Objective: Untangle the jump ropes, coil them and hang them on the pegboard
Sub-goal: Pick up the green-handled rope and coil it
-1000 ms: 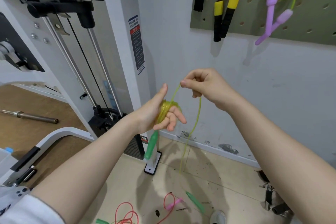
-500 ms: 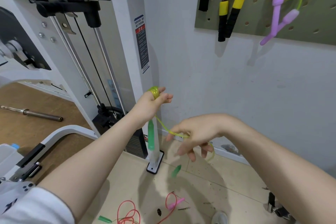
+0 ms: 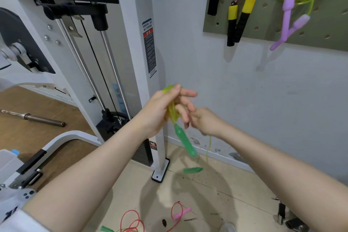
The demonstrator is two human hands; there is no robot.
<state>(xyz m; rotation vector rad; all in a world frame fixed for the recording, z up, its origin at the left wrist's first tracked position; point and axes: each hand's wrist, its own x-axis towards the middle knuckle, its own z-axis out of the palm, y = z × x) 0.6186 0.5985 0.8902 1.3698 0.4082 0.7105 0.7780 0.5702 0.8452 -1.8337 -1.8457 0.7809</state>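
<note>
A yellow-green jump rope [image 3: 171, 109] is wound in a coil around my left hand [image 3: 165, 108], whose thumb presses on the top of the coil. One green handle [image 3: 184, 141] hangs below that hand. My right hand [image 3: 204, 121], blurred, is just right of the left fingers; the loose rope strand [image 3: 208, 149] drops from under it, and how it holds the strand is hidden. The second green handle [image 3: 193, 170] dangles above the floor. The green pegboard [image 3: 267, 26] at upper right holds a pink rope with yellow-black handles [image 3: 242, 2] and a green rope with purple handles [image 3: 293, 5].
A red rope with a pink handle [image 3: 179, 213] and another green handle [image 3: 106, 229] lie on the floor below. A white cable machine post [image 3: 148, 52] stands just behind my left hand. A barbell [image 3: 33, 117] lies on the wooden platform at left. Metal gear [image 3: 290, 218] sits at lower right.
My right hand has come up from low right to just beside the left fingers, bringing the strand with it. The left hand has turned, and the free handle has risen off the floor.
</note>
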